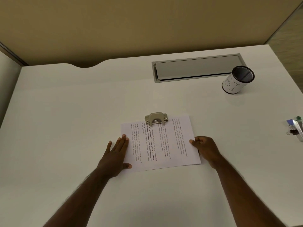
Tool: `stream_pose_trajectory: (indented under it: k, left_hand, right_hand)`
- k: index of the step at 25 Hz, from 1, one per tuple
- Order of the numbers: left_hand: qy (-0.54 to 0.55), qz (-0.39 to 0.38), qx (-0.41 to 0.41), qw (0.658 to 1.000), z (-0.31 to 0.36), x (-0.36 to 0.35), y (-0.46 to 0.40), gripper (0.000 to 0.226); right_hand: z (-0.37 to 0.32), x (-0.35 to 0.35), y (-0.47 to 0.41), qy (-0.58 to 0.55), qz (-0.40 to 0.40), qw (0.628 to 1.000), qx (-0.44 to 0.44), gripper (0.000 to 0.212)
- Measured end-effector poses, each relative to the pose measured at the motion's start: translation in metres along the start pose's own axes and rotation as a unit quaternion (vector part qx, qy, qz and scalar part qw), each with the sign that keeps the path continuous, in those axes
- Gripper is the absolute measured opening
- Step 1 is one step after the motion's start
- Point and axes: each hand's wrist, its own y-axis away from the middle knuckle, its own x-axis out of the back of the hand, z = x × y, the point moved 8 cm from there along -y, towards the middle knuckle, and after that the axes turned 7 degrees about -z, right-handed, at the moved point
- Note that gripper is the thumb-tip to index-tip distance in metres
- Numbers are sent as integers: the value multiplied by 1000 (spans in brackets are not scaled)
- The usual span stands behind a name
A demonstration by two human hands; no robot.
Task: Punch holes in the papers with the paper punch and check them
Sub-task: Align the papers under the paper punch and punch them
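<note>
Left hand (114, 154) spread flat, fingers (123, 138) together and straight, pressing on the left edge of the papers (161, 145) mid-tabletop (65, 112). Right hand (205, 148) curled loosely, pinching the papers' right edge. Paper punch (156, 119) sitting on the papers' far edge. Labelled cup (237, 80) near the far right corner.

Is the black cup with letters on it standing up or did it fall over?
Standing up. The cup sits on its bottom on the desk, with its round open mouth facing upward.
</note>
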Motion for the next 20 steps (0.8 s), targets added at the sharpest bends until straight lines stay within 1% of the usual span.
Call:
stream_pose_trajectory:
  k: [3,5,7,12,16,18,20]
  left_hand:
    - [-13,-11,7,1000,4,3,0,107]
    - [-2,-13,7,1000,7,4,1,107]
    - [38,1,8,999,8,8,4,106]
    - [123,44,31,991,-1,19,15,100]
    - [211,57,59,974,-3,17,21,92]
    - [221,49,65,972,1,14,19,90]
    - [196,58,68,977,9,16,11,89]
  right_hand:
    - [2,-5,7,-17,37,999,10,11]
    - [2,-4,8,-31,47,998,9,8]
    - [5,-4,10,-52,37,998,2,5]
    - [24,-5,21,-99,2,995,-28,6]
    - [34,-7,32,-115,6,993,-36,11]
    - [30,-8,32,-108,10,994,-30,11]
    - [24,-9,29,-96,9,995,-23,12]
